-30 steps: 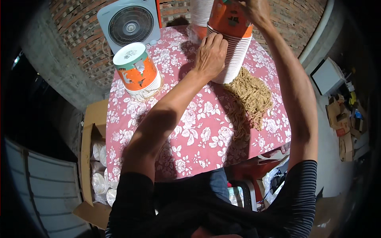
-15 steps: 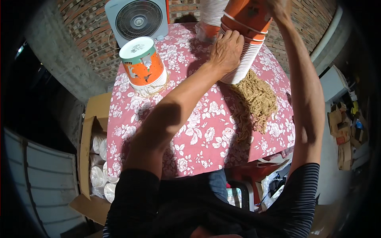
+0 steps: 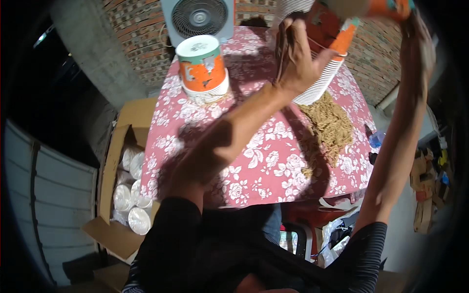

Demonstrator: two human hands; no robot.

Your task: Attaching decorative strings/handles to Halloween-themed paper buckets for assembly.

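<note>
A tall leaning stack of orange paper buckets with white rims (image 3: 320,80) stands on the table beside a heap of tan string (image 3: 332,127). My left hand (image 3: 299,66) lies against the stack's left side, fingers stretched upward and thumb spread across its front. At the top right, my right hand (image 3: 417,46) is raised and blurred, closed at the end of a tilted orange bucket (image 3: 388,10); the frame's top edge cuts this bucket off. A shorter upside-down stack of orange buckets with a green band (image 3: 202,71) stands at the left.
A grey box fan (image 3: 198,22) stands at the table's back edge. Another white-rimmed stack (image 3: 288,7) is behind my left hand. On the left, an open carton (image 3: 115,171) holds several wrapped white stacks. Flowered cloth (image 3: 254,161) covers the table. Cardboard pieces (image 3: 422,185) lie at the right.
My right hand has swung right with an orange bucket tilted in it. My left hand has loosened from the rims, its thumb now spread. The view has shifted, moving the table slightly right.
</note>
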